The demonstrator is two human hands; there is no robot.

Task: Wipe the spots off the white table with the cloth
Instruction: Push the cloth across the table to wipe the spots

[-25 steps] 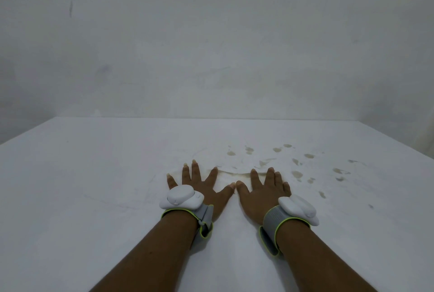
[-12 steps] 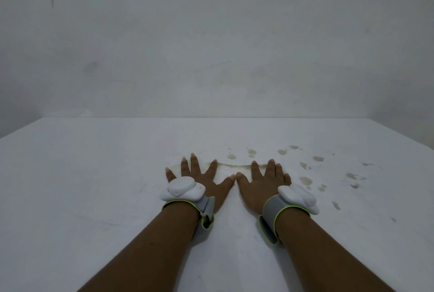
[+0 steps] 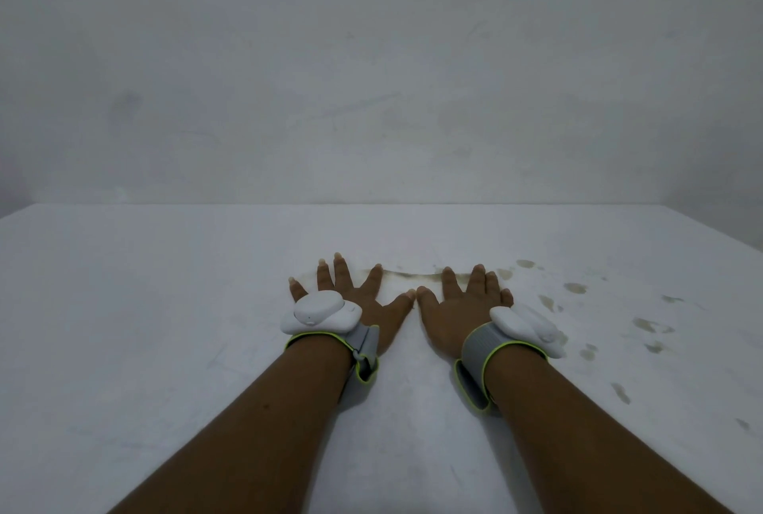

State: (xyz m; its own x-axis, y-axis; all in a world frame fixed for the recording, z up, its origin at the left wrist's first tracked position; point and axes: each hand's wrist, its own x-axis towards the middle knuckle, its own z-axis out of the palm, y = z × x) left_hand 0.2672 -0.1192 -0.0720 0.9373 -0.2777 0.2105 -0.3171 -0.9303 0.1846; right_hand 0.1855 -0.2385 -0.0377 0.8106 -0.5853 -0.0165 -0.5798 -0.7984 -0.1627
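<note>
While splayed fingers (image 3: 339,265) press the cloth (image 3: 406,288), spots (image 3: 574,287) lie rightward.

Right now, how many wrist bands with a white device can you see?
2: one wrist band on the left hand, one wrist band on the right hand. Both hands lie flat on the cloth.

A bare, plain room — which kind cannot be told. A scuffed, unpainted-looking grey wall (image 3: 371,80) rises straight behind a wide white table (image 3: 124,307) carrying brownish spots (image 3: 574,287) — no furnishings or fittings show.
</note>
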